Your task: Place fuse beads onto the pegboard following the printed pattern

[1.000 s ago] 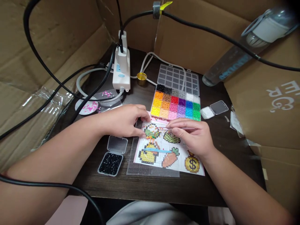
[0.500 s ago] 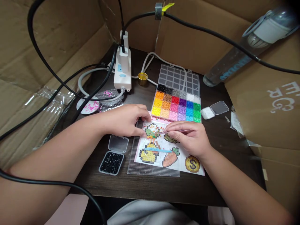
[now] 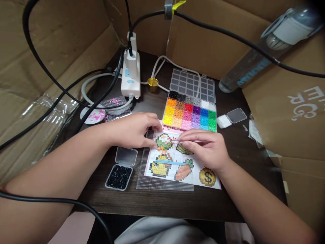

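Note:
My right hand pinches slim metal tweezers, their tips over the upper left picture on a paper pattern sheet. The sheet shows pixel pictures, among them a carrot and a gold coin. A clear pegboard overlaps the sheet, and small coloured beads lie around the upper left picture. With thumb and fingers apart, my left hand rests at the sheet's left edge. Whether a bead sits in the tweezer tips is too small to tell.
Behind the sheet stands an open bead box with many colours. Black beads fill a small case at left; a white-bead case is at right. A power strip, gold cup, pink-bead dish and black cables surround the work.
The whole view has shifted slightly. Both hands stay in nearly the same place over the sheet, and the tweezers sit at a slightly flatter angle.

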`<state>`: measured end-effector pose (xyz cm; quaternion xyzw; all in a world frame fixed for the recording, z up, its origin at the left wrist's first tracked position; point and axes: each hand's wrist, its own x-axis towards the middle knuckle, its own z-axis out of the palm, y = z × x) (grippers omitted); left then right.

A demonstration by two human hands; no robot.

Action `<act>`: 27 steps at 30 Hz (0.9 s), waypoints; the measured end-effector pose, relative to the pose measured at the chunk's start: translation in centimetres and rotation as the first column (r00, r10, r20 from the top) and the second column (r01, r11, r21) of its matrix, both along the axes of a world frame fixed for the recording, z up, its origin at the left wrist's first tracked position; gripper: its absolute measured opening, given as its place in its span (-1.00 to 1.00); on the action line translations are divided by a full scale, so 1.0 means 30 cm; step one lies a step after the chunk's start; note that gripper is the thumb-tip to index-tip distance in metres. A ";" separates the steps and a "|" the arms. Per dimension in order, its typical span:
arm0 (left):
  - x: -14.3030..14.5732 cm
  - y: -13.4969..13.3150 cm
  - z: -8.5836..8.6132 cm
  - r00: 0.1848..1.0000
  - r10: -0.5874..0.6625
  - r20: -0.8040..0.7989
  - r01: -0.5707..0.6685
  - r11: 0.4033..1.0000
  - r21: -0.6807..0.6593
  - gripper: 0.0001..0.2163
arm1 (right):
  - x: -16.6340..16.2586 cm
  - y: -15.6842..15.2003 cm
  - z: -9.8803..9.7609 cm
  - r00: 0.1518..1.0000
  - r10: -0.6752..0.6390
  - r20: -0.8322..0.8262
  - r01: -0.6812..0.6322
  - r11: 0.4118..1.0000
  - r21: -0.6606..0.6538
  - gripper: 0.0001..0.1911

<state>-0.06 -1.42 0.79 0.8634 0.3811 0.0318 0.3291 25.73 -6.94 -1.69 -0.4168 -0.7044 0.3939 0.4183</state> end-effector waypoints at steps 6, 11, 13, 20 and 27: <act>0.002 0.000 0.006 1.000 0.006 -0.016 -0.006 1.000 -0.013 -0.63 | 0.002 0.013 -0.006 0.999 0.034 -0.004 -0.034 0.999 0.002 -0.90; 0.005 -0.002 0.010 1.000 0.005 -0.020 -0.005 1.000 -0.020 -0.64 | 0.028 0.003 0.004 0.997 -0.078 -0.017 0.078 0.997 -0.029 -0.89; 0.005 -0.003 0.007 1.000 0.001 -0.012 -0.002 1.000 -0.023 -0.64 | 0.021 0.000 0.006 0.998 -0.063 -0.013 0.063 0.998 -0.030 -0.89; 0.003 -0.001 0.001 1.000 0.011 -0.016 -0.011 1.000 -0.010 -0.64 | 0.012 0.013 0.000 1.000 0.026 0.000 -0.026 1.000 -0.008 -0.91; -0.001 -0.001 -0.001 1.000 0.002 -0.008 -0.002 1.000 0.000 -0.63 | 0.032 0.009 0.006 0.998 -0.064 -0.008 0.064 0.998 0.010 -0.87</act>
